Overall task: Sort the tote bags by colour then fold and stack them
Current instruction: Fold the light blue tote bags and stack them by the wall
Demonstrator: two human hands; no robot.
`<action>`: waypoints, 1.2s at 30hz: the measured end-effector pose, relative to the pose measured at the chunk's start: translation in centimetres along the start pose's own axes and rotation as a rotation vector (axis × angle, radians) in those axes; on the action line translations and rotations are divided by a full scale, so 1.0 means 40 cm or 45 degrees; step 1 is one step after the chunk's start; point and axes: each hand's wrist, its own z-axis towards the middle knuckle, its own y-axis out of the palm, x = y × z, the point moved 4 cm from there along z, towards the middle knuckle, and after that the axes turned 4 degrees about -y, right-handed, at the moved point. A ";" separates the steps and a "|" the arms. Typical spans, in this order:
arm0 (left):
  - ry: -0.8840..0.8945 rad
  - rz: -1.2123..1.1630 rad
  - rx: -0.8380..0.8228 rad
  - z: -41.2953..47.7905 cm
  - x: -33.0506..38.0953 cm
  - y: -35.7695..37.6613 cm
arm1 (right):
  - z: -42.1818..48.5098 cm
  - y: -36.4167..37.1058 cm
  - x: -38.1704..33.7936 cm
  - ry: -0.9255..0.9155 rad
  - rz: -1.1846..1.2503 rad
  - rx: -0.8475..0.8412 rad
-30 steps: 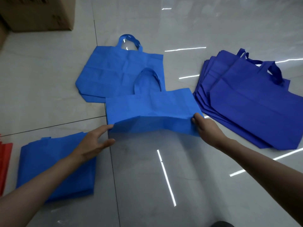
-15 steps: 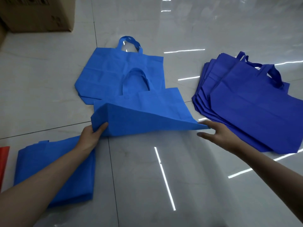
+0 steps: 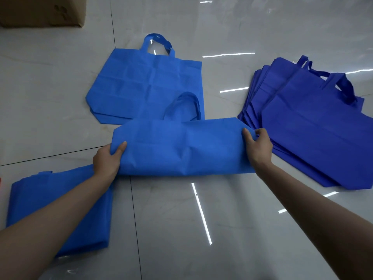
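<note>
Two hands pinch a half-folded light blue tote bag on the floor: left hand at its left edge, right hand at its right, beside the dark blue stack.

At centre, half-folded bag overlapping flat bag behind; fanned pile right; folded stack near left; box far left

Likely a packing or storage room: glossy tiled floor, cardboard carton, stacked tote bags.
</note>
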 end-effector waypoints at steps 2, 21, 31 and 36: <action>-0.012 0.065 0.033 0.004 -0.003 0.014 | 0.004 0.020 0.018 0.157 0.043 0.032; 0.880 0.853 0.232 -0.039 0.044 0.134 | -0.071 0.171 0.044 -0.402 -0.891 0.197; 0.476 1.095 -0.088 -0.002 0.004 0.257 | -0.193 0.507 -0.069 -0.931 -0.857 -0.634; 0.473 1.086 0.003 -0.006 -0.013 0.259 | -0.176 0.519 -0.061 -0.971 -0.903 -0.648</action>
